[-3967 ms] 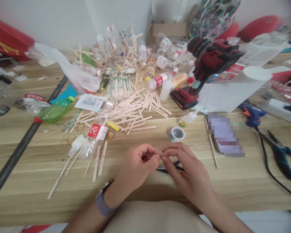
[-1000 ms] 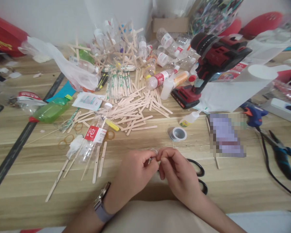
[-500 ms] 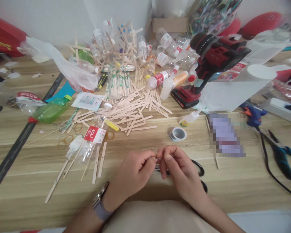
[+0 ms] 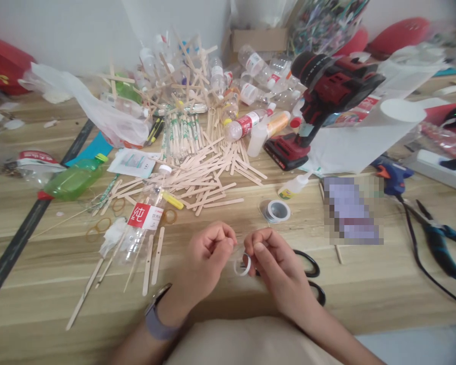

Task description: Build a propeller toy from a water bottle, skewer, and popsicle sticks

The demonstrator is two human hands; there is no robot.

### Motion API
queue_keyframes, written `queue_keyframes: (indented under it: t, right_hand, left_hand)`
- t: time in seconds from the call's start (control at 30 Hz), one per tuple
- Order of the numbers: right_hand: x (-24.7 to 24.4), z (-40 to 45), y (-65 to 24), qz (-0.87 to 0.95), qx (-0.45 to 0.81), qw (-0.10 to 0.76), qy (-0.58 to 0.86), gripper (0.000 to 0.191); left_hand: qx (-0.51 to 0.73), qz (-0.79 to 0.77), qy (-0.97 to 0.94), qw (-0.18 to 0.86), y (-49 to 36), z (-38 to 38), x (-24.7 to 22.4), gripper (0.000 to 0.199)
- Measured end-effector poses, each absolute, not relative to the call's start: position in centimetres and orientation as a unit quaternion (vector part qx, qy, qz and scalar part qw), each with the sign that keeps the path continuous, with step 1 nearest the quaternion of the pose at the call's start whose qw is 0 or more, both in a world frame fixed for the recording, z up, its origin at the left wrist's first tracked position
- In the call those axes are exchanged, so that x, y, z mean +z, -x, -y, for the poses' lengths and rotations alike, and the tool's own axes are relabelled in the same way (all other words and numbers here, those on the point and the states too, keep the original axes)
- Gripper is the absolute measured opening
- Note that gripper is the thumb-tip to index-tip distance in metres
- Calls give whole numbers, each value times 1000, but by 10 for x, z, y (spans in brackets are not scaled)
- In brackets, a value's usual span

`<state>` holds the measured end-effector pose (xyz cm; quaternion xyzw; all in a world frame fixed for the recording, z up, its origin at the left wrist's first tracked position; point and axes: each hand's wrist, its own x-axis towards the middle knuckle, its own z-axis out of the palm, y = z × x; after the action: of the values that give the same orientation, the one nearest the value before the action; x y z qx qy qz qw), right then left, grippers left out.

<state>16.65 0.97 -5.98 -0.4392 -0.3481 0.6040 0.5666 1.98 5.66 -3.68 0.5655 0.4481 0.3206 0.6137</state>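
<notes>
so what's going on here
Someone is doing fine handwork at a wooden table. The right hand holds what looks like a small pale ring. The left hand, just apart from it, is closed in a pinch; whether on anything is unclear. Scissors lie partly hidden by the right hand; a spool sits beyond.
</notes>
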Motion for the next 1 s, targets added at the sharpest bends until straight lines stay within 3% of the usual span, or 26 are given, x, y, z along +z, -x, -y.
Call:
queue_keyframes:
  t: [0.13, 0.5, 1.0]
  right_hand:
    - [-63, -11, -162, 324, 625, 555, 444, 24]
    - [-66, -10, -162, 357, 656, 491, 449, 28]
    - [-59, -11, -161, 342, 676, 503, 417, 30]
  left_hand:
    - [296, -410, -546, 668, -21, -59, -38, 31]
    - [254, -420, -582, 648, -23, -60, -39, 30]
    - [285, -455, -545, 644, -26, -59, -44, 33]
